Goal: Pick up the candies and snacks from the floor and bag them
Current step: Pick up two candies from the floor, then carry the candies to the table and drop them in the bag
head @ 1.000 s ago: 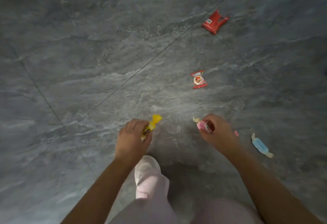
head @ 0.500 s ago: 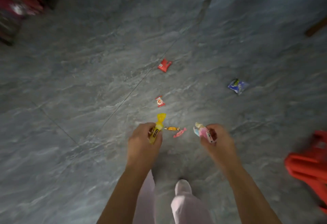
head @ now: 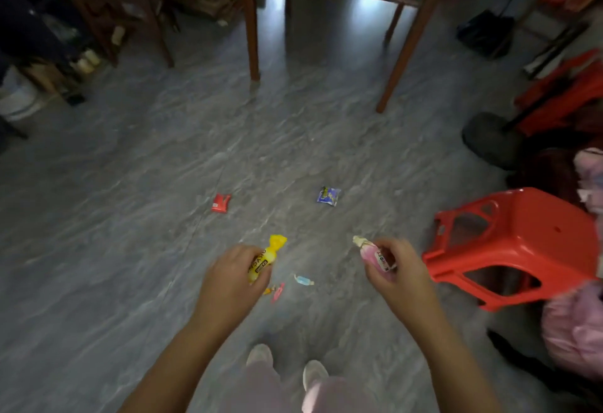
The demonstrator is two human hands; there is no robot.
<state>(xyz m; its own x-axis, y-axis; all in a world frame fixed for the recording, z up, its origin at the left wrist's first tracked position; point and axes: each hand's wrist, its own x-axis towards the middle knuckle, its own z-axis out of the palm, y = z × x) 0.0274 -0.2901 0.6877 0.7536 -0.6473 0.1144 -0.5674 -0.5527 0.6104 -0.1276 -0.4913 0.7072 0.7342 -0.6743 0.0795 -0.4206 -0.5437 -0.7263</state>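
Grey marbled floor (head: 137, 217) carries one tipped red stool (head: 522, 243), one blue packet (head: 329, 196), one red packet (head: 221, 202) and three small candies (head: 304, 280), their print unreadable. Left hand (head: 228, 282) grips a yellow candy (head: 266, 259) reading partly "HARIBO"; right hand (head: 396, 277) pinches pink candies (head: 372, 254), lettering unclear.

Two held candies (head: 266, 261) (head: 375, 254), five floor snacks (head: 221, 203), one red stool (head: 522, 243).

A lived-in home: grey tiled floor (head: 130, 217), wooden table legs (head: 253, 21), red plastic stool (head: 522, 243).
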